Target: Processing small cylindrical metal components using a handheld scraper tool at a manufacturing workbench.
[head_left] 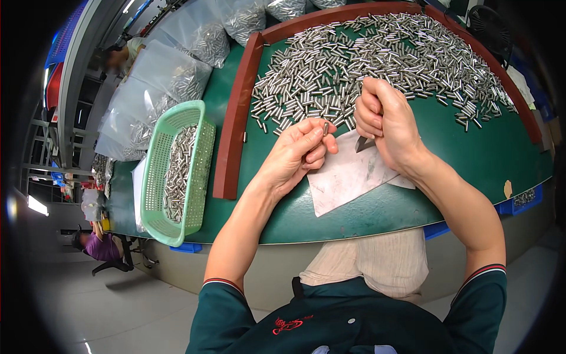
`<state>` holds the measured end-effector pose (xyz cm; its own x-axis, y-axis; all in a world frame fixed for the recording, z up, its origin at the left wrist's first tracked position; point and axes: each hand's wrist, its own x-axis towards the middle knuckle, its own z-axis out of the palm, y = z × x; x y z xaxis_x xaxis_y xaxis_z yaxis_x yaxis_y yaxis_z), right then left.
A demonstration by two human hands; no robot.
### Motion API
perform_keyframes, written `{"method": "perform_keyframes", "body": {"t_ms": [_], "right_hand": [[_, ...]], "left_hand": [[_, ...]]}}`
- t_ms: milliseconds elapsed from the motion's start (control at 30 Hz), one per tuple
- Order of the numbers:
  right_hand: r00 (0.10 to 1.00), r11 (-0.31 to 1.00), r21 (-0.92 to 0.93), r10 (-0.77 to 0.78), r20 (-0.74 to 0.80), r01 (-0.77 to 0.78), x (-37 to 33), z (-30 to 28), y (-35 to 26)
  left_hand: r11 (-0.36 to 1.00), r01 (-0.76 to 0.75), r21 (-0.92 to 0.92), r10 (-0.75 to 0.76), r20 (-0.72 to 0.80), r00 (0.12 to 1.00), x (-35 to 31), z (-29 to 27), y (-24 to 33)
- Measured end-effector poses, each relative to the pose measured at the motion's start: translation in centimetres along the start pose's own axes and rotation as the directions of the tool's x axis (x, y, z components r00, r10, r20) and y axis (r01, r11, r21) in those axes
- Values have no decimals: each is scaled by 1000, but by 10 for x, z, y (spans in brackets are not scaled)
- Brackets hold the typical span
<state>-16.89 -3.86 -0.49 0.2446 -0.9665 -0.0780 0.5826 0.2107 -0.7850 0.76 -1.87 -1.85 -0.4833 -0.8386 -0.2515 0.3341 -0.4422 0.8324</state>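
Note:
Between the thumb and fingers of my left hand (295, 152) a small shiny metal pin (325, 128) is pinched upright. Close by on the right, my right hand (390, 127) is closed in a fist around a dark, pointed, blade-like tool (363, 143). Only its tip shows below the fingers, so I cannot tell its kind. Under both hands lies a smudged whitish sheet (333, 192). Just beyond them, a large heap of similar metal pins (330, 71) spreads over the green table (283, 218).
Dark red wooden bars (234, 135) border the heap. A green plastic basket (152, 194) holding pins stands left of them. Clear bags of pins (188, 79) line the far left. A black fan (489, 28) is at the far right. Two other people (103, 246) are at the left.

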Motion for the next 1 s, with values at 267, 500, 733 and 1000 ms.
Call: {"method": "perform_keyframes", "body": {"t_ms": [267,500,733,1000], "right_hand": [[1000,998,-60,18,-5,-18,-2,4,-1],[1000,999,-40,-1,-3,1,-1,2,0],[996,997,-48,-58,62,61,-3,3,1],[862,780,-371,-422,282,503,-17,4,7]], "left_hand": [[997,-6,76,5,16,1000,-1,-1,-1],[998,-8,58,7,9,1000,-2,2,2],[996,-25,83,27,-23,999,-3,5,3],[999,-41,24,42,-12,999,-5,-3,7]]}}
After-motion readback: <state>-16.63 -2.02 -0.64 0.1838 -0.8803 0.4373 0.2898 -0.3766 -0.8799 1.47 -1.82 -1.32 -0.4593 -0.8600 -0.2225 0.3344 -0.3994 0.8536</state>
